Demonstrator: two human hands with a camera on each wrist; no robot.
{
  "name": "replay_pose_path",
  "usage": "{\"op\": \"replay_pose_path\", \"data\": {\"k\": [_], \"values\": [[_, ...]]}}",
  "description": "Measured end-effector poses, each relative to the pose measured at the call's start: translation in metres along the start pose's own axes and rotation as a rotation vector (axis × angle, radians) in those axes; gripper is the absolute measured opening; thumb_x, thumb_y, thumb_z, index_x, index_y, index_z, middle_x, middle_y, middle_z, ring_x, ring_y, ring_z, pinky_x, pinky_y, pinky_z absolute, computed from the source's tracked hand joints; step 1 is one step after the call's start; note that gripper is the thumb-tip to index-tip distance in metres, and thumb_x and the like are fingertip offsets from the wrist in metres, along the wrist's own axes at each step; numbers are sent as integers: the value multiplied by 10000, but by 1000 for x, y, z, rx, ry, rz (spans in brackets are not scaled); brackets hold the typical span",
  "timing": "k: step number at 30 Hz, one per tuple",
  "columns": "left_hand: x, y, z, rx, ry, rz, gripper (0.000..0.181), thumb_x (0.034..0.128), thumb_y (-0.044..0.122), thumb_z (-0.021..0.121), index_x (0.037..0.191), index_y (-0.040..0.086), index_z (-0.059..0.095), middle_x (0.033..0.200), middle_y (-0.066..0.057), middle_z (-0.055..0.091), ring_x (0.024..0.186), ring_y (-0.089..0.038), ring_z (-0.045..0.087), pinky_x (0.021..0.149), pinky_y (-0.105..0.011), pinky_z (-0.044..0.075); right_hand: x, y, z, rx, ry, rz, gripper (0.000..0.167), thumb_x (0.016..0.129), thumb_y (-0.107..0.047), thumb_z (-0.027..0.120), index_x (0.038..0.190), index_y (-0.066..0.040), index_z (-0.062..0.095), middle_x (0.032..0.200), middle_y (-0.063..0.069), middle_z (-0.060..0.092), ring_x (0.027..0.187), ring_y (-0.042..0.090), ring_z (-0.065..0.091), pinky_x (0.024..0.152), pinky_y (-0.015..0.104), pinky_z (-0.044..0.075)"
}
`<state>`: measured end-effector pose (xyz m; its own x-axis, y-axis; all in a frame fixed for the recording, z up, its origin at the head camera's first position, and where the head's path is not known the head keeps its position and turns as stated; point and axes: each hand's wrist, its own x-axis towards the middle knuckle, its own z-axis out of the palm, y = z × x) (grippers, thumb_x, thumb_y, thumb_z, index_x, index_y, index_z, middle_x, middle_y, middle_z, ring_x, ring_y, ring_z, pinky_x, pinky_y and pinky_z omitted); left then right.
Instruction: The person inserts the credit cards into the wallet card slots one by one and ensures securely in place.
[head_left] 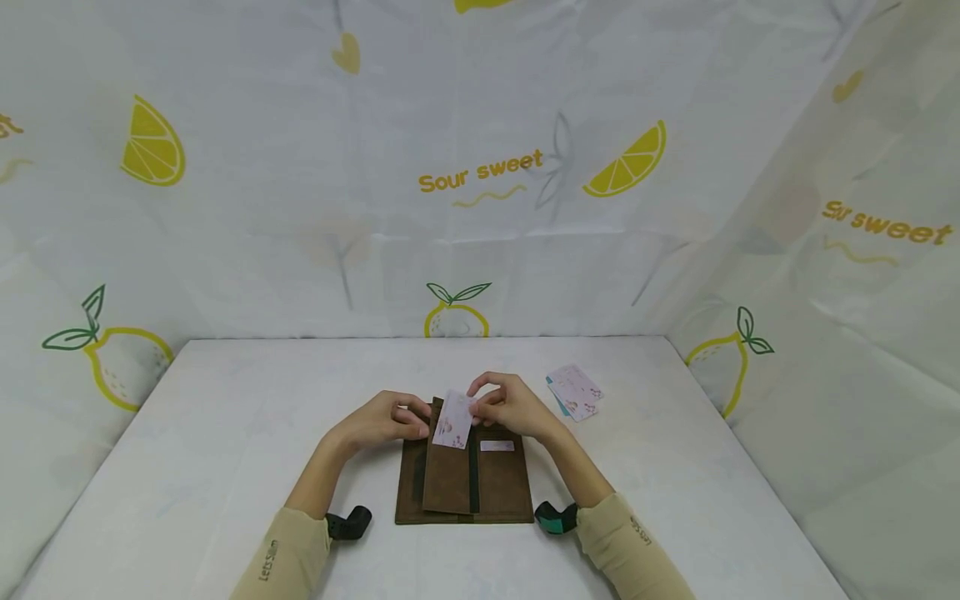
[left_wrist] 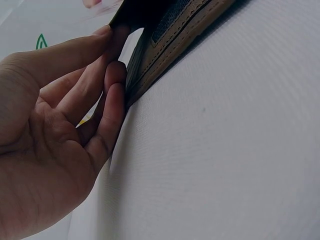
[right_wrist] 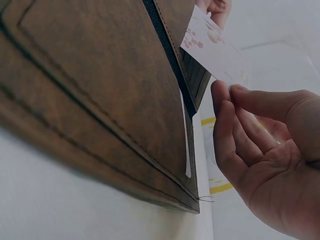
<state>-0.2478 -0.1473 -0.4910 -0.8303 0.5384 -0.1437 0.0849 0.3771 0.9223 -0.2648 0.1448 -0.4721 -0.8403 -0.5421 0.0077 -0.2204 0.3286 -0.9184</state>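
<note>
A brown wallet (head_left: pixel 506 487) lies spread on the white table, its inner flap (head_left: pixel 447 487) raised slightly over the left half. My left hand (head_left: pixel 382 419) pinches that flap at its upper left edge; the left wrist view shows thumb and fingertips on it. Between the thumb and fingers of my right hand (head_left: pixel 513 406) is a pale card (head_left: pixel 453 421) with a pink blossom print. The card stands tilted over the flap's upper part, and its lower end lies in front of the leather. A white strip (head_left: pixel 497 446) shows in the wallet's right half.
Several overlapping cards (head_left: pixel 576 392), pale ones with a blue one beneath, lie on the table beyond my right hand. White cloth (head_left: pixel 300 250) with lemon prints stands behind the table and along its sides. Dark devices (head_left: pixel 349 523) sit on both wrists.
</note>
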Motion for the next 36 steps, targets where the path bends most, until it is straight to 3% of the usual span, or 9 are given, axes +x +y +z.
{"op": "replay_pose_path", "data": {"k": [23, 30, 36], "values": [[1, 0, 0, 15, 1, 13, 306, 994, 112, 779, 1246, -39, 693, 1034, -162, 842, 991, -73, 709, 954, -289, 506, -3, 1, 0, 12, -148, 46, 308, 1067, 22, 596, 1373, 45, 602, 1088, 313, 793, 1002, 271, 809, 861, 417, 660], [1, 0, 1, 9, 1, 17, 296, 990, 103, 781, 1234, -40, 694, 1033, -169, 840, 976, -65, 704, 953, -287, 501, -2, 3, 0, -6, -143, 49, 289, 1052, 26, 612, 1335, 52, 664, 1090, 297, 798, 994, 226, 799, 854, 390, 659], [0, 1, 1, 13, 1, 14, 303, 989, 114, 784, 1238, -33, 694, 1041, -164, 840, 985, -72, 699, 961, -288, 499, -2, 0, 5, -65, -92, 50, 231, 1020, -14, 705, 1245, 34, 726, 1030, 247, 819, 904, 177, 783, 815, 329, 650]]}}
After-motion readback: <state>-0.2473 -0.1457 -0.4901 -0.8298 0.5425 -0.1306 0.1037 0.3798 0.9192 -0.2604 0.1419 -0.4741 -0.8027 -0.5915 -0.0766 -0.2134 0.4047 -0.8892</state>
